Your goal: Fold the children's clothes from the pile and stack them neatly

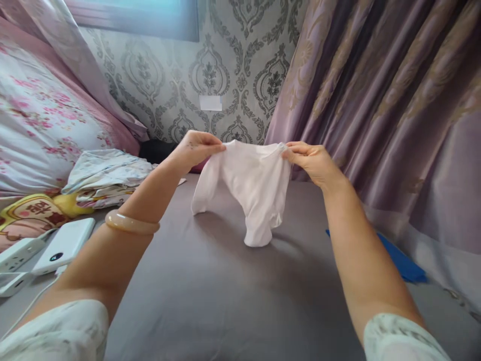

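Observation:
A small white top hangs stretched between my two hands above the grey bed sheet. Its upper edge is pulled nearly straight, and its cloth falls in loose folds. One sleeve-like part droops at the left, while the lower end at the right reaches the sheet. My left hand pinches the upper left corner between thumb and fingers. At the upper right corner, my right hand grips the cloth the same way. A pale bangle circles my left forearm.
Folded clothes lie at the left beside floral bedding and a yellow printed cushion. Nearer are a white power bank, a power strip and cables. A blue flat item lies right, by the purple curtain.

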A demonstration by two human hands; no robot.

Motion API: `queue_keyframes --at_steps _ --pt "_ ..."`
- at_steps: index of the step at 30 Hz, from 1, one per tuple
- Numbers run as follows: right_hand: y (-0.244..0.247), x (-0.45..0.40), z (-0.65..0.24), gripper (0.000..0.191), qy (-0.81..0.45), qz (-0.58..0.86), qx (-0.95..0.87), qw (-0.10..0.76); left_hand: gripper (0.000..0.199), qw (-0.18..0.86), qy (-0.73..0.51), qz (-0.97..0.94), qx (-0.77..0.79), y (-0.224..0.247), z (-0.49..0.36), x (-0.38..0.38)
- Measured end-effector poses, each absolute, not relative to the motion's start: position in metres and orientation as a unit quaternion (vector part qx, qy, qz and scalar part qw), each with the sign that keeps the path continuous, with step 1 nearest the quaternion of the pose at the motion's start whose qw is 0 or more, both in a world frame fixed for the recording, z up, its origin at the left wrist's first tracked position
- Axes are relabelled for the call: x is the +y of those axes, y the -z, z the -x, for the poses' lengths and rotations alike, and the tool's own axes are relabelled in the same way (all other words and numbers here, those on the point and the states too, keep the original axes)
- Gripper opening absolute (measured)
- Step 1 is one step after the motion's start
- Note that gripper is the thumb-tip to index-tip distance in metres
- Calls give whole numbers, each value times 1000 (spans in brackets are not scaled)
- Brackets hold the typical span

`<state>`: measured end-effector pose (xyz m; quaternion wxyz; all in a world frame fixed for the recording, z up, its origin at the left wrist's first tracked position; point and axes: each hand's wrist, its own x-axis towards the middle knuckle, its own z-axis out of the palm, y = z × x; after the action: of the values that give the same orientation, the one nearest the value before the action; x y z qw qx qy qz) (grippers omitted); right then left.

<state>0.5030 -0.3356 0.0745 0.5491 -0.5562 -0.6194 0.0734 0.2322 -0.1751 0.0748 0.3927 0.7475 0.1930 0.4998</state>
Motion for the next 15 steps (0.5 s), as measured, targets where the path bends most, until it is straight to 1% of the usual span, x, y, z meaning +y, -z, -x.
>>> queue_keyframes --at_steps 2,4,9,15 --pt "-74 -336 -501 45 -98 557 -604 562 24 421 -487 -744 177 -75 -235 -176" --pt "-73 -335 -500 47 -116 575 -594 550 25 442 -470 -744 173 -74 -239 -177" --pt "-63 -326 -502 46 -87 571 -580 575 22 464 -478 -706 240 -68 -248 -178" --pt "-47 -309 -503 46 -51 578 -579 573 8 429 -526 -678 284 -55 -266 -173"
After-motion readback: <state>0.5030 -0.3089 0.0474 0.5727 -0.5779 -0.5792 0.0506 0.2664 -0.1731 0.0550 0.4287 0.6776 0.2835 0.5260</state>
